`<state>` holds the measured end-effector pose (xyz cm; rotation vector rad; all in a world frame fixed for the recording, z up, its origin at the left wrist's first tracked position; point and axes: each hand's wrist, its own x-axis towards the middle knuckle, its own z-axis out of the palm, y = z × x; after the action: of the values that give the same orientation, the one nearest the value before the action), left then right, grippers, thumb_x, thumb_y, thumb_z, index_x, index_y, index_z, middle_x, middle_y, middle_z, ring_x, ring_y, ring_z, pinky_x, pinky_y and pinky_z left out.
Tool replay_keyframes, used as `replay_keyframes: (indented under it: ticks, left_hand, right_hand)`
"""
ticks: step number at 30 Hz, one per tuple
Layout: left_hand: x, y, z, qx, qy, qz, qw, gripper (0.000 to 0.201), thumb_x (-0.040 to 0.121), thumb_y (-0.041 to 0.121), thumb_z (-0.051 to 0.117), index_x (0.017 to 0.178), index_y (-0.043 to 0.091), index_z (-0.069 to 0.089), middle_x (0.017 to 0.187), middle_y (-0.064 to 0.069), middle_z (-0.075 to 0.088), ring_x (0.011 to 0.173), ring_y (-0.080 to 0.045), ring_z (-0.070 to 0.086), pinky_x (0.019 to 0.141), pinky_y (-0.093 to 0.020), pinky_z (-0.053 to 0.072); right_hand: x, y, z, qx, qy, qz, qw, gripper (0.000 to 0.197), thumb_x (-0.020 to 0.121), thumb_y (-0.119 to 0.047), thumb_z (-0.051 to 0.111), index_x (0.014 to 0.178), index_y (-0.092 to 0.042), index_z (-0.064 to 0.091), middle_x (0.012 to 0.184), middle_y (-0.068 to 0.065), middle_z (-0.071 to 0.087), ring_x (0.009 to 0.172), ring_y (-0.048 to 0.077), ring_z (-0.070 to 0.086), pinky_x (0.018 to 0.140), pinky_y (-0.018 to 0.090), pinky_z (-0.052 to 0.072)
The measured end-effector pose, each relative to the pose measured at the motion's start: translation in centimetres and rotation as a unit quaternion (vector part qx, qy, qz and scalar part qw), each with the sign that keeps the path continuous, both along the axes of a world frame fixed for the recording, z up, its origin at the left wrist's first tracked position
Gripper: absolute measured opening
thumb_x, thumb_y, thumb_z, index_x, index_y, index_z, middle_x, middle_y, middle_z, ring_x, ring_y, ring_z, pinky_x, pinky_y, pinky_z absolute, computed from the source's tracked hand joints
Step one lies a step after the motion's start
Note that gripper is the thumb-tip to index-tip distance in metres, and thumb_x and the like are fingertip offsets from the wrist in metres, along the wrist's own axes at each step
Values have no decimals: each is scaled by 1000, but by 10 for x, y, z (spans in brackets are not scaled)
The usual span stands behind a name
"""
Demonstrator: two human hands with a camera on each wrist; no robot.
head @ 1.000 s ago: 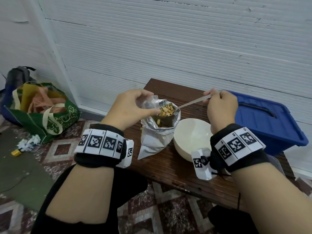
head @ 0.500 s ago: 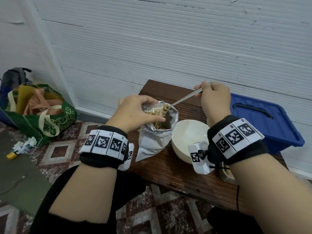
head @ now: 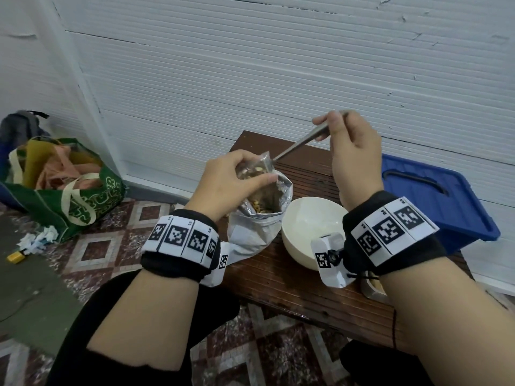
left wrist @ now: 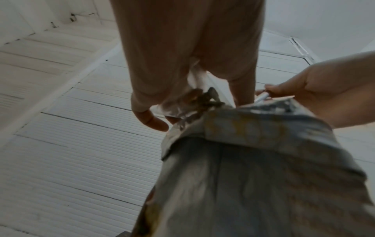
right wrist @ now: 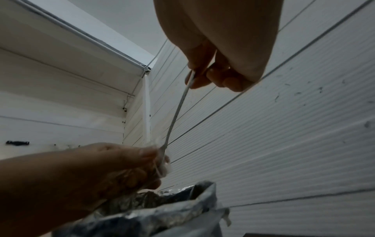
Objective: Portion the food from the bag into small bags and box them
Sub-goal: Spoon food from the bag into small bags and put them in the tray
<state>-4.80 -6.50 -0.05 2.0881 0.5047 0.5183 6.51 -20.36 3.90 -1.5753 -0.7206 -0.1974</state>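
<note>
Above the foil bag [left wrist: 253, 184], the left hand [left wrist: 188, 61] pinches a small clear bag [left wrist: 188, 105], the right hand [left wrist: 328, 89] just beside it gripping a metal handle [left wrist: 262, 97].

Crinkled silver foil bag [head: 252, 232], shiny inside. Thin clear plastic small bag [head: 255, 169], glossy. Polished metal spoon [head: 299, 144]. Smooth matt white bowl [head: 309, 218]. Dark ribbed wooden tabletop [head: 292, 285]. Glossy blue plastic box [head: 434, 199]. Green woven tote [head: 80, 201].

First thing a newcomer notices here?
Mid-table, the left hand holds a small clear bag over the open foil bag while the right hand tips a spoon into it. A white bowl sits just right; a blue box beyond it.
</note>
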Motion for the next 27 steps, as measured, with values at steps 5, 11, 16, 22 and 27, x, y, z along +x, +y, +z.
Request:
replay_keyframes:
  ticks: [5,11,16,22,27]
  left_hand:
    - [-5,13,0,-47,-45,51,997,22,77,43,74,90,33,59,90,16,65,88,6,60,76,-13,46]
    - [-8,14,0,-61,-33,46,997,18,78,43,73,83,36,57,94,18,63,91,7,57,74,-8,41]
    - [-8,12,1,-50,-27,43,997,20,78,46,73,81,39,54,95,22,59,91,12,51,73,-6,36]
    - [-7,14,-1,-47,-27,37,998,21,77,47,74,85,38,57,97,18,62,92,11,54,71,-4,36]
    - [-8,10,0,-49,-19,26,998,24,78,45,74,81,43,50,92,26,54,85,19,46,68,0,32]
  right_hand:
    - [4,-9,7,94,-45,-45,994,25,101,-17,42,85,-18,61,81,-2,62,61,-4,50,63,13,38]
    - [0,-8,-12,-29,-73,-56,995,26,99,-20,43,81,-27,59,80,-9,61,76,4,57,72,15,42]
    - [-9,0,-43,-187,-230,34,954,26,96,-24,46,93,-13,70,86,-1,65,83,19,55,78,31,40]
    - [-16,5,-73,-286,-336,50,896,30,93,-25,43,89,-12,70,78,2,62,71,27,51,66,37,41]
    - [-15,3,-64,-248,-225,22,942,28,95,-20,44,87,-8,69,79,6,66,77,27,55,73,27,32]
